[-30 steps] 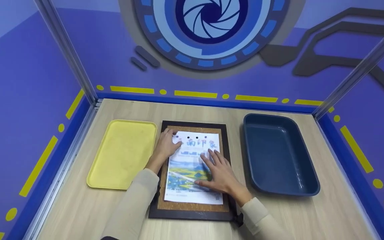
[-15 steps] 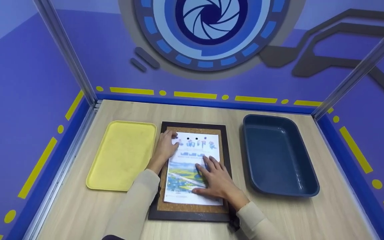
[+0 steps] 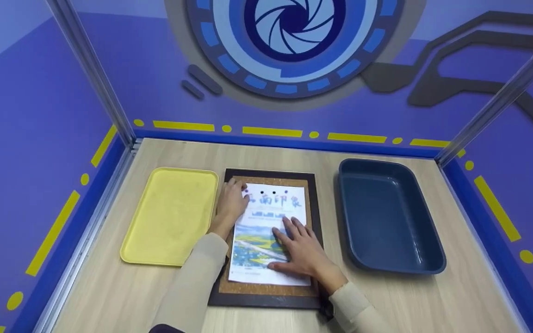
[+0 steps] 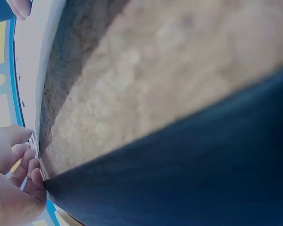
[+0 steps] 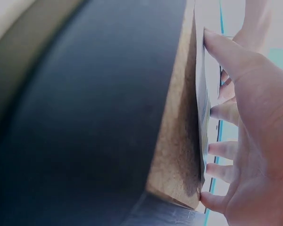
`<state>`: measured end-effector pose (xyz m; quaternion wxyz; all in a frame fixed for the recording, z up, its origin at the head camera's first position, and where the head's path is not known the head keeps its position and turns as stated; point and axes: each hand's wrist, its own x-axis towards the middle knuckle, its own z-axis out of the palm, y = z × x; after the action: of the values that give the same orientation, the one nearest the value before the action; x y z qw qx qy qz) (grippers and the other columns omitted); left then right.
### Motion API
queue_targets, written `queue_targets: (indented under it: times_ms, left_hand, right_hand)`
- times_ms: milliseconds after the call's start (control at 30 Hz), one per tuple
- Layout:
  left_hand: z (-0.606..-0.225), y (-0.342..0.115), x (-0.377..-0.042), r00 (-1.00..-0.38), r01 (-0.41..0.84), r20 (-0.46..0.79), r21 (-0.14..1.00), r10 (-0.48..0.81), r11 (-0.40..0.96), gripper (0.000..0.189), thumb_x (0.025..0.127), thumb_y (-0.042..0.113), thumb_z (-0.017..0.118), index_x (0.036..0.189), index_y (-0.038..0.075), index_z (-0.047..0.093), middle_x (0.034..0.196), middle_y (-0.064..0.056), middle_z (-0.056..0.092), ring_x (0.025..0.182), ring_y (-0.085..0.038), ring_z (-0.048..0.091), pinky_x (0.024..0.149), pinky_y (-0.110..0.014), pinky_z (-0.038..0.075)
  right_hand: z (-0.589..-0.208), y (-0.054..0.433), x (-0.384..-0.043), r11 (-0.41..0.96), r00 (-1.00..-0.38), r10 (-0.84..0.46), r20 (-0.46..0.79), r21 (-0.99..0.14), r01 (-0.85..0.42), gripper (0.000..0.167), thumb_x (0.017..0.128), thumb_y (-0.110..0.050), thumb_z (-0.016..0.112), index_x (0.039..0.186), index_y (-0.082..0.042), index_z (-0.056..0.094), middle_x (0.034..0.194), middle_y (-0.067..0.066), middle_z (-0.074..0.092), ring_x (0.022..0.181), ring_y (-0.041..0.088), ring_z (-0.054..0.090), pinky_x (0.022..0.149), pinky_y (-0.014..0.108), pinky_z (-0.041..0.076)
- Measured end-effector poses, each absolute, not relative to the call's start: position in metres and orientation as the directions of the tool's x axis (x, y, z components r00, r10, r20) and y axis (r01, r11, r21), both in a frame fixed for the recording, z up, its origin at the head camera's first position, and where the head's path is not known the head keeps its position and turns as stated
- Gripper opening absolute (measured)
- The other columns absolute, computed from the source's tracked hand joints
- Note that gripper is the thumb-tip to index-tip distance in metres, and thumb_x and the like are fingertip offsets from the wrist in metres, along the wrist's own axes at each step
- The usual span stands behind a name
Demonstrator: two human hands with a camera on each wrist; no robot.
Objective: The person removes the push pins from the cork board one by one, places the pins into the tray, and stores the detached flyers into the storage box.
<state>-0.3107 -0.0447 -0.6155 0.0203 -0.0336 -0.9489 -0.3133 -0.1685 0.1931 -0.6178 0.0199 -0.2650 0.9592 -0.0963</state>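
Note:
A white sheet (image 3: pixel 266 273) printed with a landscape and large Chinese characters lies on a cork board (image 3: pixel 266 289) in a dark frame (image 3: pixel 266 300). Across its top runs a row of small dots, purple at the ends and black between. My left hand (image 3: pixel 233 199) is at the sheet's top left corner, beside the left purple dot (image 3: pixel 246 191); in the left wrist view its bent fingers (image 4: pixel 26 165) sit at the board's edge. I cannot tell whether they pinch anything. With spread fingers, my right hand (image 3: pixel 303 252) rests on the lower right half, fingertips touching the sheet in the right wrist view.
To the left of the frame is a flat yellow tray (image 3: pixel 169 217). A deep dark blue tub (image 3: pixel 389 217) stands to the right. Blue-purple panels (image 3: pixel 266 111) with yellow markings close off the back and sides of the wooden table (image 3: pixel 377 296).
Over the last second my right hand has slid a little down and left across the sheet, then stayed there. The left hand has kept to the same corner, with only slight finger shifts.

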Motion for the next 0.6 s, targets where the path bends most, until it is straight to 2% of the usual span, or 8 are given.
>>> queue_targets:
  times_ms: [267,600]
  left_hand:
    - [-0.616,-0.0423,-0.315,-0.998,0.044,0.068,0.576,0.005,0.816,0.012,0.099,0.016,0.077,0.107,0.008,0.077,0.113,-0.01,0.066,0.109,-0.029,0.062,0.096,-0.043,0.052]
    - [-0.614,-0.0401,-0.3188,-0.998,-0.005,0.043,0.587,-0.037,0.81,0.009,0.099,0.014,0.076,0.104,0.007,0.077,0.107,-0.01,0.068,0.101,-0.026,0.066,0.088,-0.04,0.056]
  right_hand:
    - [-0.6213,0.1937,-0.1679,0.836,-0.855,-0.517,0.025,-0.197,-0.512,0.102,0.086,-0.087,0.057,0.162,-0.02,0.047,0.17,0.02,0.031,0.156,0.045,0.028,0.116,0.07,0.033]
    - [-0.622,0.1936,-0.1667,0.841,-0.858,-0.513,0.026,-0.186,-0.508,0.101,0.087,-0.087,0.055,0.163,-0.021,0.045,0.171,0.019,0.029,0.157,0.044,0.026,0.117,0.069,0.031]
